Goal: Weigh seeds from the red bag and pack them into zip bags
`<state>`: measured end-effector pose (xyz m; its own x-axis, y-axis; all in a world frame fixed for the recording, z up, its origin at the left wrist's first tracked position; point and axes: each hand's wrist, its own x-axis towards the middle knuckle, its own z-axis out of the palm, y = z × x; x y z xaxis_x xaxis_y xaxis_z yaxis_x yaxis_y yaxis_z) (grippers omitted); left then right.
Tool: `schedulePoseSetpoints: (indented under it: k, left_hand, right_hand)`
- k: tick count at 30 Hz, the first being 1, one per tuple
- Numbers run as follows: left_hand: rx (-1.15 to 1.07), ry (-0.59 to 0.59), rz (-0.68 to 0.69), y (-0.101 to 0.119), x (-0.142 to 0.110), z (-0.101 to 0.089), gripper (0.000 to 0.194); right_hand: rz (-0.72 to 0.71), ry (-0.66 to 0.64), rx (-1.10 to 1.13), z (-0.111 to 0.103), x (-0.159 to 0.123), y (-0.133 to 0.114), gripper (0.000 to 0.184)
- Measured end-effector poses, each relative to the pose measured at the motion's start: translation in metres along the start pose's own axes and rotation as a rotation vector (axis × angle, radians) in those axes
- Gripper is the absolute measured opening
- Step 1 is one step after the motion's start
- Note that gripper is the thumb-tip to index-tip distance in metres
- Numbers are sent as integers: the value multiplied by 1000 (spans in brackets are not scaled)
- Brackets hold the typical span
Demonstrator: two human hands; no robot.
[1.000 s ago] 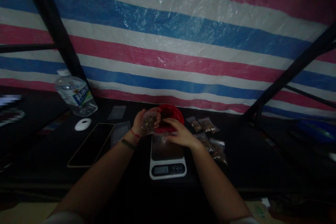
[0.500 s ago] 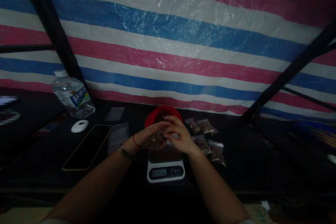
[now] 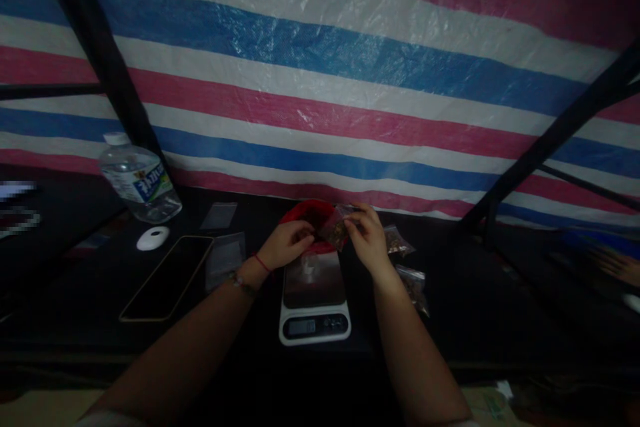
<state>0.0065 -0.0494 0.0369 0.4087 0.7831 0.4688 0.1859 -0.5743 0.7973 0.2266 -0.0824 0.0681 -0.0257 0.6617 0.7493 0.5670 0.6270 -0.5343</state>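
My right hand [image 3: 369,237] grips a small clear zip bag [image 3: 336,232] of brown bits by its upper right side, tilted at the right side of a red bowl [image 3: 293,215]. My left hand [image 3: 289,244] is at the bowl's front left, its fingers curled inward close to the bag's left end. Whatever those fingers pinch is hidden. Below the hands is a white kitchen scale [image 3: 316,330]. A small clear object [image 3: 309,267] rests on its plate. Filled zip bags [image 3: 399,241] lie to the right, partly behind my right hand and forearm.
On the left are flat clear bags [image 3: 226,259], a phone [image 3: 167,278], a white oval case [image 3: 153,237] and a large water bottle [image 3: 141,180]. A striped plastic sheet [image 3: 320,100] hangs behind the black table, between dark metal posts [image 3: 545,140]. Another person's hand [image 3: 617,263] shows at the far right.
The filled bag has moved from over the scale, between both hands, up and right to the bowl. My right hand has shifted right with it. The scale plate now shows more.
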Motion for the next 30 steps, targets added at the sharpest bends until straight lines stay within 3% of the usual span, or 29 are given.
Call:
schedulePoseSetpoints:
  k: [8, 11, 14, 17, 19, 23, 24, 28, 30]
  left_hand:
    - [12, -76, -3, 0, -4, 17, 17]
    - [-38, 63, 11, -3, -3, 16, 18]
    - [-34, 252, 40, -6, 0, 11, 33]
    - [-35, 156, 59, -10, 2, 7, 48]
    - [-22, 53, 49, -14, 3, 7, 44]
    - [-45, 9, 10, -22, 4, 10, 35]
    - [-64, 10, 6, -24, 4, 11, 34]
    - [-91, 20, 25, -30, 6, 12, 33]
    - [-106, 3, 21, -32, 7, 13, 33]
  right_hand:
    - [114, 34, 12, 15, -4, 16, 14]
    - [128, 34, 88, 20, -5, 16, 14]
    - [135, -25, 157, 26, -8, 12, 14]
    - [155, -103, 196, 33, -13, 6, 14]
    - [199, -114, 258, 39, -17, 4, 17]
    - [320, -99, 425, 47, -19, 6, 49]
    - [340, -104, 427, 48, -18, 8, 49]
    - [369, -130, 306, 49, -17, 16, 19]
    - [364, -168, 295, 50, -18, 18, 21]
